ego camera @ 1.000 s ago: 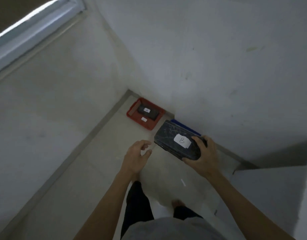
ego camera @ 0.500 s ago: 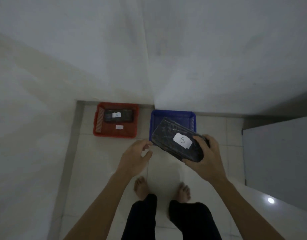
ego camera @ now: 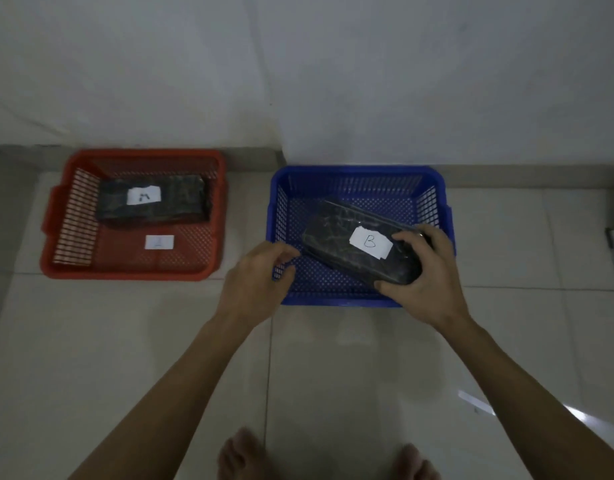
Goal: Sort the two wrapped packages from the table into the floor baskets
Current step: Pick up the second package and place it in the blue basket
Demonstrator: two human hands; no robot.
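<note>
- Package B (ego camera: 361,245): dark wrap, white label marked "B". Lies aslant over the floor of the blue basket (ego camera: 361,174), near-right end raised in the grip; whether the far-left end touches the mesh cannot be told. Placing in progress, by judgement; the letter presumably assigns it to this basket.
- Right hand (ego camera: 425,277): fingers clamped on the near-right end of package B, thumb under the near edge, fingers over the top, likely so the free end goes in first.
- Left hand (ego camera: 255,278): holds nothing, fingers loosely curled and slightly apart, over the blue basket's near-left corner, just beside the package; apparently ready to steady.
- Red basket (ego camera: 135,154): left of the blue, apart from it, against the far wall. Holds the other package (ego camera: 153,200), flat at the far side; its share looks done.
- Hard to read: the red-basket package's label is blurred, letter uncertain; a second slip (ego camera: 159,242) on the red mesh is illegible.
- Cut off: bare feet at the near edge; the table is out of view.
</note>
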